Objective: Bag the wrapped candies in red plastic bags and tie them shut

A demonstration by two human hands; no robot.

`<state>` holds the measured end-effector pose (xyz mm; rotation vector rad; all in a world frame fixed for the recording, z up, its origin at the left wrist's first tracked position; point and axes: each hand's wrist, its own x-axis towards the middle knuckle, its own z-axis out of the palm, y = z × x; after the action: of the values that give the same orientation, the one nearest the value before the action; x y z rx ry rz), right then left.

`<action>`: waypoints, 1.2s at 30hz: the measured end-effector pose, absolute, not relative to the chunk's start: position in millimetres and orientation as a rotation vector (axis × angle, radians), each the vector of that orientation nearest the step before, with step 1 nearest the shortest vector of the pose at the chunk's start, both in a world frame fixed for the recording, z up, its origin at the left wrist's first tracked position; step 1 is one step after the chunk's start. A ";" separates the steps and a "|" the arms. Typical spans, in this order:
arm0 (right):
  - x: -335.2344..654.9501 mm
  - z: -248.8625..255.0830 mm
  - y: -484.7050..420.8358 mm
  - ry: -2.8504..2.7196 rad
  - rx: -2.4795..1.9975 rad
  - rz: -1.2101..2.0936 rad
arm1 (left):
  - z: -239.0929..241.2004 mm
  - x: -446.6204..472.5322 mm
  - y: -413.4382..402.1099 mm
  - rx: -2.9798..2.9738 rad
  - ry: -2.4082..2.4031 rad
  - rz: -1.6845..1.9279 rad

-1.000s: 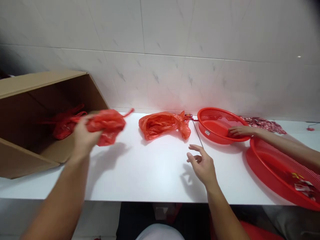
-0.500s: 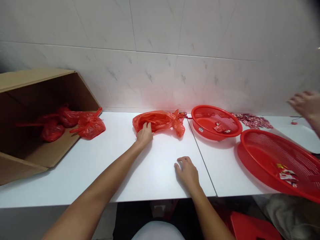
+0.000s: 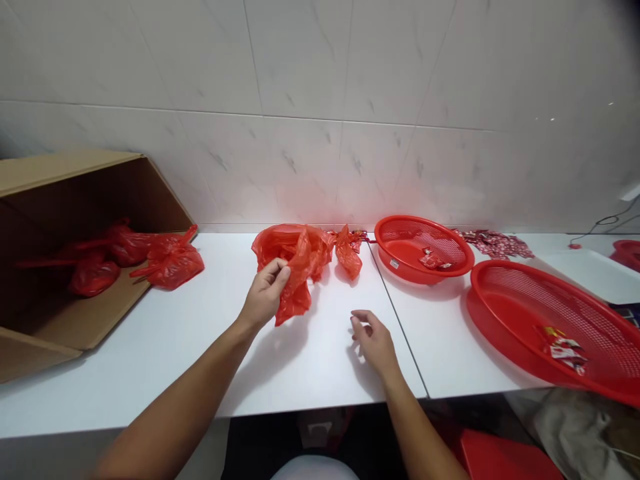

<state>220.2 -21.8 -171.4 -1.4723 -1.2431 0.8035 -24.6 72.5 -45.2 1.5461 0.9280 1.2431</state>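
Observation:
Between the thumb and fingers of my left hand (image 3: 265,293) a thin red plastic bag (image 3: 296,293) is pinched, its loose end hanging down above the white table. Behind it lies an opened-out pile of red plastic bags (image 3: 273,240), mouth upward. My right hand (image 3: 374,343) hovers low over the table to the right, holding nothing visible, its fingers loosely curled and the thumb apart. A knotted red bag (image 3: 349,257) rests to the right of the pile, near the wall.
At left, a cardboard box (image 3: 167,177) lies on its side with several tied red bags (image 3: 175,262) in and at its opening. Two red plastic baskets (image 3: 400,272) (image 3: 495,327) stand at right, holding small packets. More red packets (image 3: 497,245) lie behind them, beside a white tray (image 3: 590,270).
My left hand has drawn a red bag out of the pile, up and toward me. My right hand stays in nearly the same place. Another person's hand at far right has left view.

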 end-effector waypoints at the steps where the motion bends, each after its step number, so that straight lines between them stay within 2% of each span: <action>1: 220.5 -163.4 -18.6 -1.163 -1.403 0.851 | -47.7 -25.5 63.3 1.456 0.865 1.176; 6: 207.9 -137.4 -0.6 -1.156 -1.018 1.166 | -64.9 -25.2 33.2 1.176 0.791 1.024; 8: 202.5 -137.5 5.4 -1.164 -0.934 1.196 | -71.6 -29.3 29.5 1.188 0.815 0.993; 16: 234.5 -147.6 5.9 -1.076 -0.927 0.773 | -86.1 -85.0 44.9 1.597 1.280 1.254; 19: 240.0 -143.3 -2.6 -1.117 -0.943 0.695 | -80.7 -85.0 37.3 1.899 1.466 1.528; 22: 230.7 -134.1 -11.6 -1.180 -0.903 0.683 | -70.9 -60.6 23.0 2.228 1.252 1.679; 25: 219.4 -121.5 -20.6 -1.199 -0.776 0.693 | -65.3 -24.0 19.7 2.496 0.862 1.241; 29: 230.6 -103.7 -34.6 -1.259 -0.757 0.673 | -73.9 8.6 31.8 2.673 0.644 0.571; 32: 261.3 -91.2 -46.9 -1.499 -0.782 0.608 | -83.7 12.0 34.8 2.712 0.572 0.354; 36: 303.6 -77.9 -61.5 -1.714 -0.835 0.469 | -80.2 6.3 30.9 2.631 0.753 0.233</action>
<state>303.6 -61.5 -77.9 -0.8354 -1.7138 0.4686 6.3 30.9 -80.2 2.6308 0.7534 0.2335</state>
